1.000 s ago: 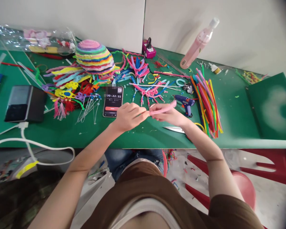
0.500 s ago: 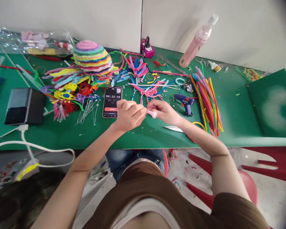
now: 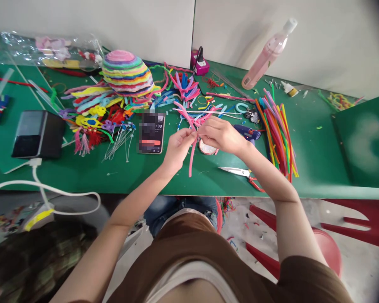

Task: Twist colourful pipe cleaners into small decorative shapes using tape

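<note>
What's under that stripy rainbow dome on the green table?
Multicoloured fuzzy craft strips poke out along the lower edge of the rainbow-striped fuzzy dome. Whatever lies right beneath its middle can't be seen, because the dome covers it.

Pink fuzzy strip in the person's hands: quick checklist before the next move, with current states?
1. Left hand gripping the pink fuzzy strip: ok, pinched at the fingertips.
2. Right hand gripping it: cannot tell, fingertips bunched close to the left ones.
3. Strip in one piece under the fingers: cannot tell, hidden.
4. Phone apart from the left hand: ok.
5. Scissors fully visible: not ok, right forearm hides part of the handles.
6. Glue gun cool: cannot tell.
</note>
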`<state>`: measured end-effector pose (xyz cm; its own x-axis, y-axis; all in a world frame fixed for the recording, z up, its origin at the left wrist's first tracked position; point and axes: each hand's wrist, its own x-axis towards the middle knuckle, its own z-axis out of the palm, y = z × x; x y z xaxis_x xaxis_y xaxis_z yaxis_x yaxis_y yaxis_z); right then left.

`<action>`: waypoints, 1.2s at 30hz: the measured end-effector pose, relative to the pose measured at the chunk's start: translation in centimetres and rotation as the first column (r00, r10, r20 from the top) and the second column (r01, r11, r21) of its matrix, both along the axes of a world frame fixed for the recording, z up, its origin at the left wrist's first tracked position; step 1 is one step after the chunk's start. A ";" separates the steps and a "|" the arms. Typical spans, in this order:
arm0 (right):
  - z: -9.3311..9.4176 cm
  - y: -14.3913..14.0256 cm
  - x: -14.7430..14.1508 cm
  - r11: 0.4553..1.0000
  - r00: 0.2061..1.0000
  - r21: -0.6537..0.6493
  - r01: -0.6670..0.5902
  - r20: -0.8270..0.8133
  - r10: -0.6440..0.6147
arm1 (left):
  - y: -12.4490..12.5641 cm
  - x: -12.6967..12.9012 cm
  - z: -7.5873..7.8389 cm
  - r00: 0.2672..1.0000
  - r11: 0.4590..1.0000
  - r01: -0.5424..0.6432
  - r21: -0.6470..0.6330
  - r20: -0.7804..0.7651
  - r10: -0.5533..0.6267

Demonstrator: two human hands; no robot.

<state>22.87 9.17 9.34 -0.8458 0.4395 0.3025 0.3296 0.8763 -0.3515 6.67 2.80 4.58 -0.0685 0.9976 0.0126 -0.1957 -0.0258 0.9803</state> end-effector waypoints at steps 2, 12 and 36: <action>0.3 0.2 0.1 0.988 0.999 -0.156 -0.001 -0.036 -0.005 | -0.1 -0.1 -0.5 0.997 0.998 0.020 -0.054 0.072 -0.016; -1.8 -1.5 -0.9 0.444 0.900 -0.895 -0.031 -0.218 -0.377 | 0.6 -1.1 -0.4 0.998 1.000 0.004 -0.004 0.064 -0.004; -2.3 -3.3 -1.4 0.765 0.900 -0.557 0.324 -0.069 -0.431 | 1.7 -1.1 -2.2 0.967 0.965 -0.008 -0.262 0.245 0.074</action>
